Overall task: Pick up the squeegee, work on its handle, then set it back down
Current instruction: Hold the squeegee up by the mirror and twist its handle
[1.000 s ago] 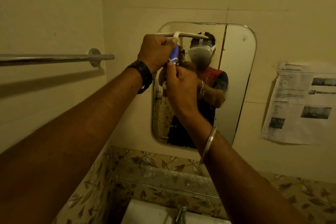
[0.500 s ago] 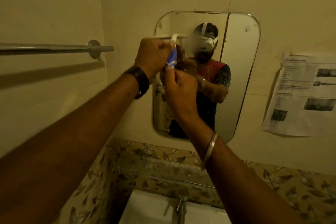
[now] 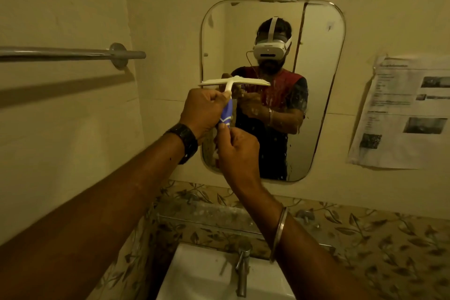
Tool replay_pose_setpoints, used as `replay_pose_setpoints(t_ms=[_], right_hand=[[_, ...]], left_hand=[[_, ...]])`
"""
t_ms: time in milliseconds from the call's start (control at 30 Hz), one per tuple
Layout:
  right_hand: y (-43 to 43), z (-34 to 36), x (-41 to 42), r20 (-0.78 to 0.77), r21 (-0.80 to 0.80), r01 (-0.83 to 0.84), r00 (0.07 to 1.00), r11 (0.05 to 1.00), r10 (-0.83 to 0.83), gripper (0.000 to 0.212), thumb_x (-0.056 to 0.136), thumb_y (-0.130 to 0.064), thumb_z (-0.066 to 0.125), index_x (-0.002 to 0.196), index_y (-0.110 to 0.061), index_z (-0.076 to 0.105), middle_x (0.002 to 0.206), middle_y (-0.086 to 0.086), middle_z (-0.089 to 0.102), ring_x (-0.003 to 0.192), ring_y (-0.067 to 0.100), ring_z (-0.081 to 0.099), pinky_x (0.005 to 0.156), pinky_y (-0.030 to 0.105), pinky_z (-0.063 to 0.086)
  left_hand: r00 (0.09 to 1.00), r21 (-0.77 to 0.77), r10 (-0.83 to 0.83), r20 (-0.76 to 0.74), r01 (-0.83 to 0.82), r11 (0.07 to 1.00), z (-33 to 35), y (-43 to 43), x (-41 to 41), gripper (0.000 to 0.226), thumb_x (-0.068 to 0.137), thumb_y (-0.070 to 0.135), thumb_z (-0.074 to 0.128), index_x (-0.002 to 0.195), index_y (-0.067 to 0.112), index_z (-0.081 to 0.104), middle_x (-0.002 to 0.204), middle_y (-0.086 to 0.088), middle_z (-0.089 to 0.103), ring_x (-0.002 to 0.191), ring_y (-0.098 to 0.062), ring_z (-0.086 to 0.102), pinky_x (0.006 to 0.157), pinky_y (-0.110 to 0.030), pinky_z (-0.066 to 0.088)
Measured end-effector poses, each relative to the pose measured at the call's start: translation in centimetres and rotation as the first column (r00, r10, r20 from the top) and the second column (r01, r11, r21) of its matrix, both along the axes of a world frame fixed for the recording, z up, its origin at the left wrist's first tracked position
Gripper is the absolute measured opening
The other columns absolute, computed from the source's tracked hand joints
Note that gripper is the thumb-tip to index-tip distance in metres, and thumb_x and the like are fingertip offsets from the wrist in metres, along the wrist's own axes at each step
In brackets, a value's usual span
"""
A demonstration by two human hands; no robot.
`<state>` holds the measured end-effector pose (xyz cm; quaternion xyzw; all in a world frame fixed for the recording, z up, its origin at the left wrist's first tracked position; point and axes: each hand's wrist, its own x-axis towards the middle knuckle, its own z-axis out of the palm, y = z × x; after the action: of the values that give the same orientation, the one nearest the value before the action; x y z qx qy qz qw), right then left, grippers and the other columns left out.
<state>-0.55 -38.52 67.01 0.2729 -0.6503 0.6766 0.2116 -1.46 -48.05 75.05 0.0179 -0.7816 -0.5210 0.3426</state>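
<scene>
up in front of the mirror [image 3: 321, 95], above the sink [image 3: 194, 280]: squeegee [image 3: 233, 81] is held in the air, white blade across the top and roughly level, blue handle [image 3: 227, 114] hanging down toward me. left hand [image 3: 202, 112] is curled round the upper part of the handle just under the white neck, fingers wrapped tight. right hand [image 3: 237, 148] sits below it, fingertips pinched on the bottom end of the handle, fingers bunched rather than spread. so both hands are clamped on the same part; whether they touch each other i can't tell. i read this as the middle step: handle being worked, nothing set down yet. what the right fingers actually do at the end (twist, peel, pull) is hidden behind the knuckles, so i won't call it. to do it well i'd make the left hand the anchor, firm near the neck, so the blade doesn't swing into the glass, which i judge is not far behind it. right hand does the small motion only, along or about the handle axis, with no bending load on the thin neck. work over the sink so anything dropped lands there and not behind the tap [image 3: 241, 273]. light is dim and yellow, so go by feel at the handle end. set-down spot isn't obvious from this view.
</scene>
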Motion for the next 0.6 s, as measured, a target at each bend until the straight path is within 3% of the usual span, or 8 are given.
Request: replay_pose_setpoints(t_ms=[133,200,267,333,400,500,600], right_hand=[[0.0,4.6,-0.6,-0.099,-0.045,-0.041,0.994,0.998,0.036,0.043,0.108,-0.021,0.054,0.068,-0.004,0.059,0.059,0.017,0.057,0.049,0.032,0.055,0.048,0.047,0.052],[-0.3,6.8,-1.4,-0.113,-0.067,-0.048,0.993,0.997,0.040,0.044,0.108,-0.021,0.054,0.072,0.004,0.060,0.063,0.023,0.060,0.053,0.038,0.056,0.051,0.055,0.054],[-0.6,7.7,-2.1,-0.125,-0.066,-0.024,0.992,0.998,0.016,0.046,0.107,-0.024,0.053,0.075,0.008,0.062,0.066,0.026,0.061,0.056,0.046,0.058,0.051,0.059,0.054],[-0.4,7.0,-2.4,-0.114,-0.071,-0.022,0.993,0.997,0.014,0.046,0.107,-0.024,0.054,0.075,0.008,0.060,0.065,0.027,0.060,0.056,0.048,0.056,0.049,0.058,0.053],[-0.1,4.9,-2.3,-0.089,-0.066,-0.017,0.996,0.998,0.011,0.047,0.107,-0.025,0.054,0.072,0.007,0.058,0.063,0.027,0.058,0.053,0.046,0.055,0.048,0.057,0.051],[0.6,1.1,-1.4,-0.045,-0.031,0.037,0.998,0.999,-0.038,0.050,0.105,-0.033,0.054,0.068,0.002,0.057,0.059,0.023,0.057,0.051,0.044,0.055,0.043,0.052,0.049],[1.5,-0.9,-0.4,0.011,-0.033,0.048,0.999,0.998,-0.047,0.048,0.108,-0.023,0.056,0.068,0.004,0.059,0.059,0.021,0.058,0.046,0.025,0.051,0.046,0.040,0.047]], left_hand=[[0.993,0.009,0.004,-0.120,-0.003,1.000,4.6,0.0,0.1,0.036,0.097,0.026,0.064,0.084,-0.006,0.071,0.066,-0.007,0.061,0.058,-0.015,0.054,0.061,-0.030,0.050],[0.986,0.001,0.015,-0.166,-0.015,1.000,7.0,0.2,-0.1,0.032,0.098,0.025,0.065,0.081,0.000,0.074,0.068,-0.003,0.068,0.056,-0.008,0.061,0.061,-0.024,0.054],[0.983,-0.006,0.022,-0.180,-0.024,1.000,8.1,0.2,-0.7,0.031,0.097,0.026,0.065,0.082,0.000,0.075,0.076,-0.013,0.073,0.063,-0.012,0.065,0.065,-0.032,0.060],[0.986,-0.002,0.029,-0.166,-0.030,1.000,7.6,0.1,-1.3,0.035,0.096,0.027,0.066,0.086,-0.006,0.074,0.088,-0.027,0.073,0.067,-0.022,0.063,0.071,-0.045,0.062],[0.990,-0.001,0.034,-0.136,-0.034,0.999,5.8,0.2,-1.6,0.039,0.096,0.028,0.066,0.085,-0.008,0.073,0.087,-0.031,0.070,0.066,-0.024,0.059,0.071,-0.048,0.061],[0.999,-0.020,0.008,-0.053,-0.009,1.000,2.1,1.0,-1.0,0.040,0.097,0.028,0.065,0.076,-0.005,0.071,0.069,-0.018,0.064,0.063,-0.024,0.056,0.066,-0.038,0.054],[0.999,-0.059,-0.007,0.032,0.008,0.998,-0.1,1.8,-0.4,0.037,0.098,0.027,0.063,0.076,-0.002,0.072,0.066,-0.007,0.061,0.063,-0.020,0.056,0.069,-0.033,0.051]])
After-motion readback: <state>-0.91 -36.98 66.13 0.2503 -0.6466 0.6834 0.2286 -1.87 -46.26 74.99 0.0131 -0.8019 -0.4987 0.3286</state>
